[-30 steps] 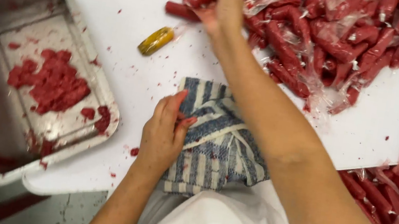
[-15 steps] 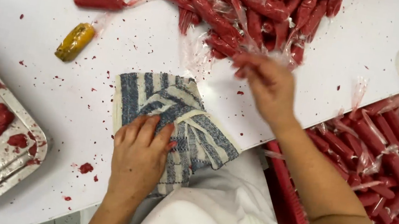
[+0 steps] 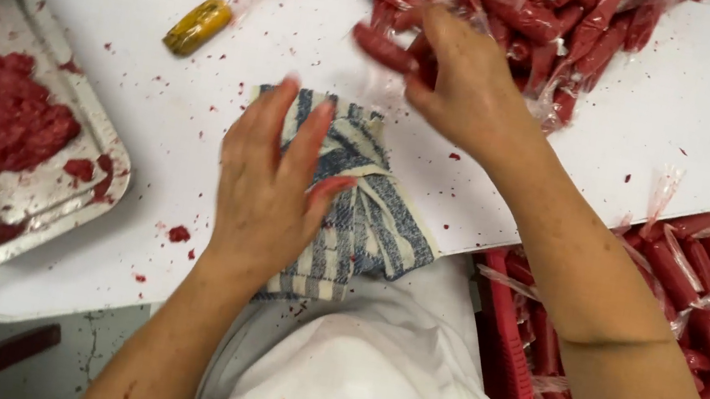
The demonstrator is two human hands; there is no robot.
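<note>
While left hand (image 3: 268, 182) presses striped cloth (image 3: 370, 221) — right hand (image 3: 470, 85) grips sausage (image 3: 382, 47).

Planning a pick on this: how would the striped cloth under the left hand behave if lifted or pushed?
The striped cloth is probably floppy: it lies folded and creased, so it would likely drape. Likely light. The left hand lies on it, and one end hangs over the white table edge, so a push may bunch it.

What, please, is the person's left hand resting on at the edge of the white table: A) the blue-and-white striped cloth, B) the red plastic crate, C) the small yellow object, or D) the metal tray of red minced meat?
A: the left hand lies flat on the blue-and-white striped cloth, while the right hand holds a red sausage from the pile.
</note>
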